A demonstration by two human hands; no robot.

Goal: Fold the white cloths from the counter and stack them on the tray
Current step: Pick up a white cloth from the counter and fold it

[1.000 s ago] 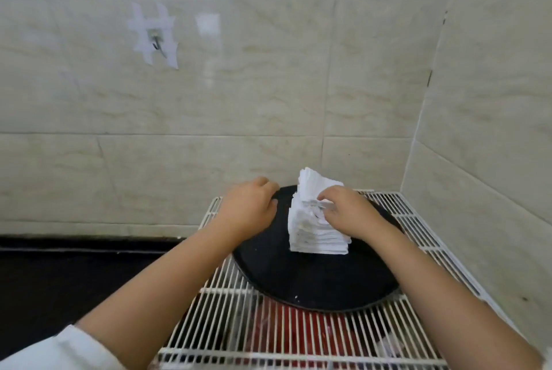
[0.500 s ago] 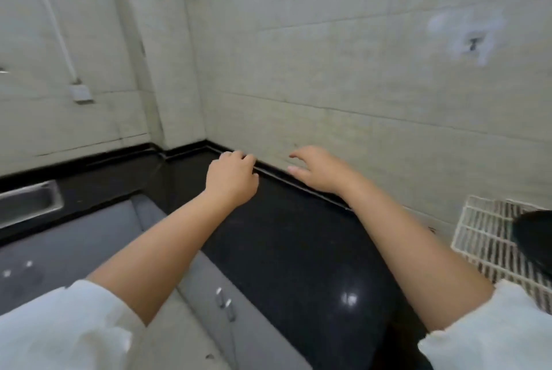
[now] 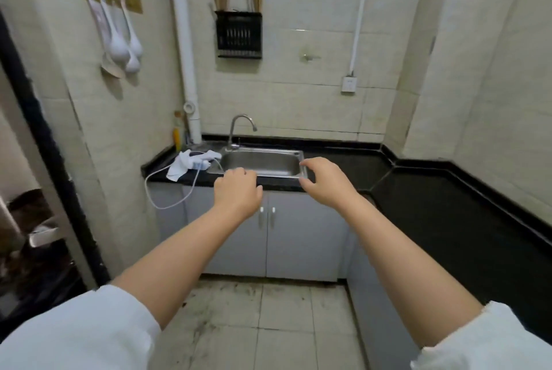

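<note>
Your left hand (image 3: 239, 190): raised in the air before the sink (image 3: 263, 162), fingers loosely curled, grip relaxed and holding nothing. Your right hand (image 3: 325, 181): raised beside it, thumb and fingers spread apart, grip empty. White cloth (image 3: 186, 163): crumpled on the black worktop (image 3: 418, 190), just left of the sink, with a white cable (image 3: 176, 204) trailing from beside it over the worktop edge. Faucet (image 3: 240, 127): behind the sink. Grey cabinet doors (image 3: 292, 238): under the worktop. White ladles (image 3: 122, 41): hung on the left wall. Black utensil rack (image 3: 239, 35): mounted above the sink.
</note>
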